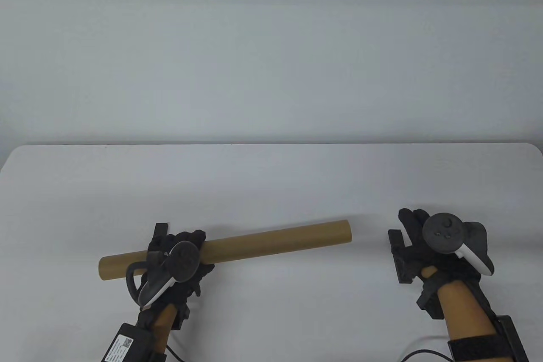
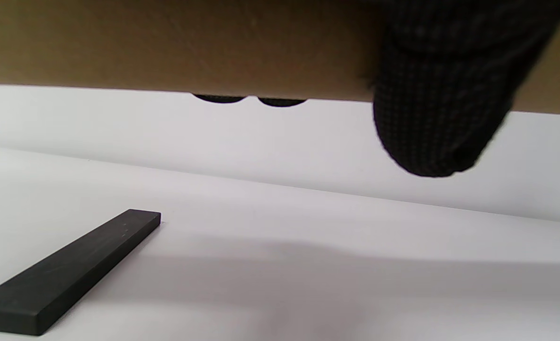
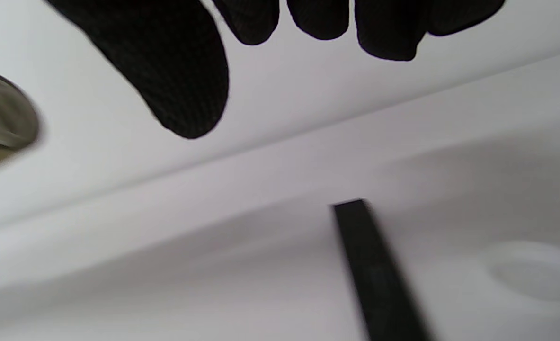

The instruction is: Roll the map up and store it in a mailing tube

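Tube [image 1: 271, 243] of brown card held by left hand [image 1: 178, 262] near front-left of tabletop [image 1: 271, 175], lifted clear of surface to judge by shadow beneath in left wrist view, long axis running left to right and tilted slightly away at right end. Fingers [image 2: 440, 118] wrapped round tube about a third along from left end, thumb on near side, two fingertips just peeping under far side. Right hand [image 1: 441, 247] well apart near front-right corner, fingers [image 3: 175, 71] spread and hanging loose, holding nothing. No map visible on tabletop in any view; whether already inside tube cannot be told, since right end [image 3: 3, 116] appears only as blurred disc at left edge of right wrist view. Faint pale round shape [image 3: 530, 270] on surface in right wrist view, perhaps a cap, too blurred to name. Risks from here: off-centre grip leaves long right portion overhanging, so tube liable to dip or twist if grasp slackens; any roll inside likely to slide out should open end tip down; swinging long end round could strike right hand. Plenty of bare surface towards back edge and centre; front edge close under both wrists, so anything set down there apt to roll off unless laid parallel to edge and well inward.
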`<state>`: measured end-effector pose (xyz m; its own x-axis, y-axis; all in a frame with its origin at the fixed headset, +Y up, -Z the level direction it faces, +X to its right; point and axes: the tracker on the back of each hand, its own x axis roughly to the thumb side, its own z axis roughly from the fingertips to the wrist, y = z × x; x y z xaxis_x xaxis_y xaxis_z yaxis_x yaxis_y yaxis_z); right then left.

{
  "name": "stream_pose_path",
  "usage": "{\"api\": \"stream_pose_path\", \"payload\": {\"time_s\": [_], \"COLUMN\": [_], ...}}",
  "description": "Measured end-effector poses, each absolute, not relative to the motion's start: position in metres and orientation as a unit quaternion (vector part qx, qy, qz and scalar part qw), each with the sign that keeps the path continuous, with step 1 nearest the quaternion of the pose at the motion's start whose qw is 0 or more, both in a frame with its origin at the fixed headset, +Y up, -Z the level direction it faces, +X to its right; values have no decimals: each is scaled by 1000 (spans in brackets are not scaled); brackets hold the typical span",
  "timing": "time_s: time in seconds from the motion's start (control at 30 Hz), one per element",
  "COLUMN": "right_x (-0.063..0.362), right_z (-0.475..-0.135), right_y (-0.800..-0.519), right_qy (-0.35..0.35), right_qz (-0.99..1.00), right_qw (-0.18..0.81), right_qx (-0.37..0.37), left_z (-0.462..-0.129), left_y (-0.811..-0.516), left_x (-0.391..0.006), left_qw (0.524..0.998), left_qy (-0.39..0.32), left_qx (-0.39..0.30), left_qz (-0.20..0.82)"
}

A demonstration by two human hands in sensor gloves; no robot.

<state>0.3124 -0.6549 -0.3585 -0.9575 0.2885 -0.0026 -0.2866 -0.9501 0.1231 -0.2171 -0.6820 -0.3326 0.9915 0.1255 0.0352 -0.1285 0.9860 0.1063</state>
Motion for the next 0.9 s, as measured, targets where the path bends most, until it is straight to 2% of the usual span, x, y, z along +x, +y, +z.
{"api": "stream_pose_path", "payload": {"time_s": [0.07,0.23,0.5,0.67,0.77,0.87,0.9], "right_x": [329,363,373,368,366,368,367], "right_z": [-361,-364,-374,-379,-378,-376,-374], "right_y": [-671,-715,-756,-757,-755,-750,-742], "right_qy": [101,159,203,179,136,138,106], "right_qz": [988,978,965,971,981,979,981], "right_qw": [111,96,105,82,47,72,107], "right_qx": [-31,-99,-130,-135,-130,-133,-125], "left_z": [-333,-333,-333,-333,-333,-333,-334], "left_y": [-682,-683,-683,-684,-683,-683,-683], "left_x": [-217,-218,-218,-218,-218,-218,-218], "left_qw": [996,996,997,998,998,998,997], "left_qy": [-15,-16,-15,-15,-15,-16,-16], "left_qx": [54,53,45,39,38,38,39], "left_qz": [63,63,63,56,53,56,57]}}
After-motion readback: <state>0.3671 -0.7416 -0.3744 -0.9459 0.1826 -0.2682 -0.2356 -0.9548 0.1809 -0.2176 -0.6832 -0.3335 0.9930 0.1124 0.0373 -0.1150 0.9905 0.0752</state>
